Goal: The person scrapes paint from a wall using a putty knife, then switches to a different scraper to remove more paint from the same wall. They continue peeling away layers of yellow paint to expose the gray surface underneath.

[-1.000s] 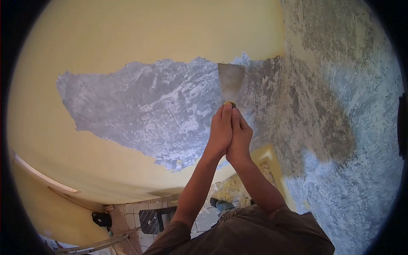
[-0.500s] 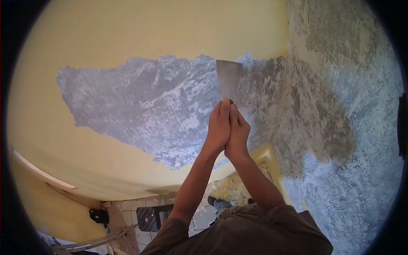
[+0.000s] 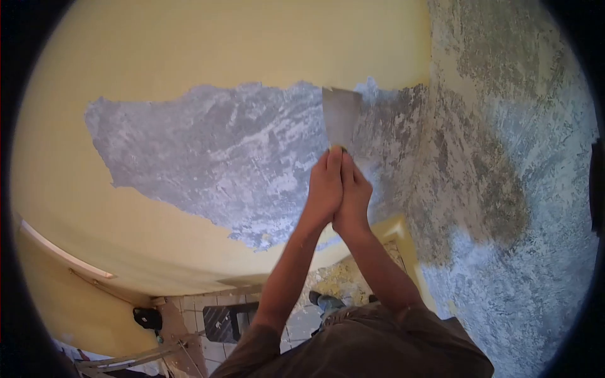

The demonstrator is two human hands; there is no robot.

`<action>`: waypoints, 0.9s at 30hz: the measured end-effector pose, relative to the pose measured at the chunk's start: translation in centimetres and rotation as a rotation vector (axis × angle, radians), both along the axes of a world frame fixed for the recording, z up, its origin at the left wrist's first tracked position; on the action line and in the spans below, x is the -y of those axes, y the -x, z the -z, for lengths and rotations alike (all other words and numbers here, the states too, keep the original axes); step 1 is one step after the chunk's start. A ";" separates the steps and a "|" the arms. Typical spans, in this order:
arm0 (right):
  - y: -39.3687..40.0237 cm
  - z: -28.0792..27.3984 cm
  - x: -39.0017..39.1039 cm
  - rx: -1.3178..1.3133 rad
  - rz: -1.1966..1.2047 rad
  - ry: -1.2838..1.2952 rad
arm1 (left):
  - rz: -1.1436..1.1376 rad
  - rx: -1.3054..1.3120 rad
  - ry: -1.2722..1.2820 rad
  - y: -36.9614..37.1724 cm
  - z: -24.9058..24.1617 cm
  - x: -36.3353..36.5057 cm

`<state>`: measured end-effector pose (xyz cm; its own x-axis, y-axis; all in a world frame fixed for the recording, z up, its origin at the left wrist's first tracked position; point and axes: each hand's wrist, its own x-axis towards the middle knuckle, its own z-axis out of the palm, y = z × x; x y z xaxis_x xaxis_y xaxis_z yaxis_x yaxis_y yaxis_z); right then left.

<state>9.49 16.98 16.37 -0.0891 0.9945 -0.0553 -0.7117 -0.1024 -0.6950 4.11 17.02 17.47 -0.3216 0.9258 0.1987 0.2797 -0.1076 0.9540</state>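
Note:
Both my hands are wrapped round the handle of a wide scraper [image 3: 341, 116], its metal blade pointing up the wall. My left hand [image 3: 324, 186] and my right hand [image 3: 355, 192] press against each other, so most of the handle is hidden. The blade's edge meets the ragged border where yellow paint [image 3: 252, 44] gives way to a bare grey-white patch [image 3: 208, 151]. A small yellow fleck shows at the blade's upper left corner.
To the right, the adjoining wall [image 3: 485, 170] is stripped and mottled grey. Down on the tiled floor are paint flakes [image 3: 343, 280], a dark step or stool [image 3: 220, 323] and a black bag [image 3: 147, 318]. A bent frame [image 3: 135, 360] lies at lower left.
The scraper and both hands have barely moved. A small fleck of yellow now shows at the blade's upper left corner.

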 end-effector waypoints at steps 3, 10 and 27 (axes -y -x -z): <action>0.2 0.6 0.2 -0.016 -0.003 -0.006 | 0.118 0.187 -0.017 0.0 -1.0 -0.3; -0.5 0.6 -0.3 -0.028 -0.056 0.013 | 0.057 0.101 0.004 -0.3 -0.1 0.1; -1.7 0.1 -0.4 -0.012 -0.029 0.070 | 0.147 0.195 0.057 -1.5 -1.0 -1.0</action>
<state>11.19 17.35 16.24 -0.1193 0.9851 -0.1236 -0.7161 -0.1716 -0.6766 5.58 18.04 18.46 -0.2093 0.9735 0.0917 0.0746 -0.0776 0.9942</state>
